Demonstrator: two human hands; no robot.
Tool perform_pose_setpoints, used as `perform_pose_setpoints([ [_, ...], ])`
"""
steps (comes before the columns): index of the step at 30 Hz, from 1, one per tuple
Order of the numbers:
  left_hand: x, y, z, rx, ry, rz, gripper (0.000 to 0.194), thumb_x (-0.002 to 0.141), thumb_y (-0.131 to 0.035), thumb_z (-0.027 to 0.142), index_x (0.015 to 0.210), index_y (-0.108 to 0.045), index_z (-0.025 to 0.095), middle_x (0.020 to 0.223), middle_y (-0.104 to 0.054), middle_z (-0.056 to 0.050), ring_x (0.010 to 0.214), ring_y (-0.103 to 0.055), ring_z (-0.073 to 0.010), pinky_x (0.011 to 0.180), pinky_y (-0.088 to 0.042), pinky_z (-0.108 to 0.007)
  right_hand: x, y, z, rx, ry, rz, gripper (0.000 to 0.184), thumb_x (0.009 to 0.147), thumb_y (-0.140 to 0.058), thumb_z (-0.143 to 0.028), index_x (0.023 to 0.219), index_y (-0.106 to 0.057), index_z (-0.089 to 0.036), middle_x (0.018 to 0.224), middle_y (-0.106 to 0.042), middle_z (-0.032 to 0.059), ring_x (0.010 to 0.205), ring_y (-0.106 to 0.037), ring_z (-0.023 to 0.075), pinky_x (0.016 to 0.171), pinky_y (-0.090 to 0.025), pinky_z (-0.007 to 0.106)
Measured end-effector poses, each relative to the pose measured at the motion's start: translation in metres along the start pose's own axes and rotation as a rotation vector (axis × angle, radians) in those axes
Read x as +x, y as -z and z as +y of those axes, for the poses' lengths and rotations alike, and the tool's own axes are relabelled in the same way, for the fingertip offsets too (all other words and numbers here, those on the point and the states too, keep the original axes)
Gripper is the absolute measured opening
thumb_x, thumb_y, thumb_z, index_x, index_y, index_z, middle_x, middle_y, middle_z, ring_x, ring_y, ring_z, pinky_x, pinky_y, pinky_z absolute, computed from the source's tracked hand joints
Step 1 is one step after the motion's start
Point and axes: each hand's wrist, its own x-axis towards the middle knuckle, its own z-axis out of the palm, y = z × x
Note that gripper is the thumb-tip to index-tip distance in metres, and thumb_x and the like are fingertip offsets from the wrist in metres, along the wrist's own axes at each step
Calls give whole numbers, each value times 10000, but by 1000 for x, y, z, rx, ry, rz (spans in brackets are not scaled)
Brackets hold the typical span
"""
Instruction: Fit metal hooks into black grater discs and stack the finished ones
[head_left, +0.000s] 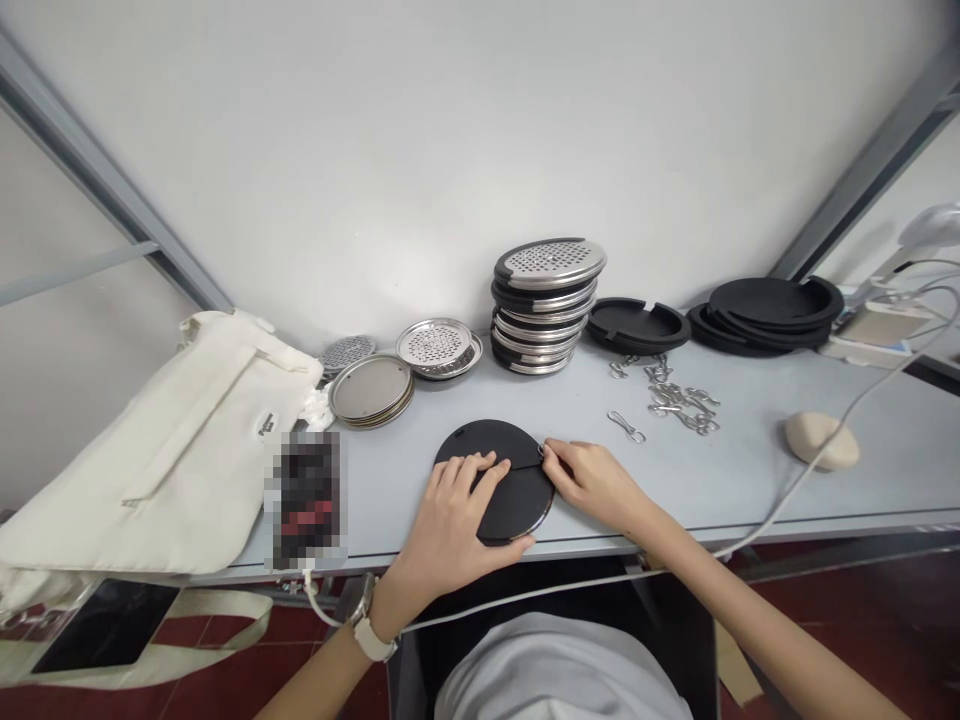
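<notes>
A round black disc (491, 445) with a metal rim lies on the grey table near its front edge. My left hand (450, 525) rests on top of the disc, fingers spread flat, holding it down. My right hand (592, 480) is at the disc's right edge, fingertips pinched on a small metal clip there. A wristwatch sits on my left wrist.
Behind stand a stack of perforated metal discs (544, 305), loose metal plates (371, 390), black rubber covers (637, 325) and a heap of metal clips (679, 400). A white cloth bag (172, 450) lies left; a beige pebble-like object (821, 440) and a white cable (757, 530) right.
</notes>
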Motion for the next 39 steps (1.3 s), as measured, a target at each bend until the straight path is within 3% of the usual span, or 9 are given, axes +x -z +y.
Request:
perform_pose_setpoints([
  [39, 0, -2, 1, 18, 16, 32, 680, 777, -703, 478, 1356, -470, 208, 1314, -540, -117, 1159, -487, -300, 978, -391, -463, 1, -1, -1, -26, -6, 17, 317, 971, -336, -275, 695, -481, -218, 566, -589, 23, 510, -536, 164, 555, -288, 269],
])
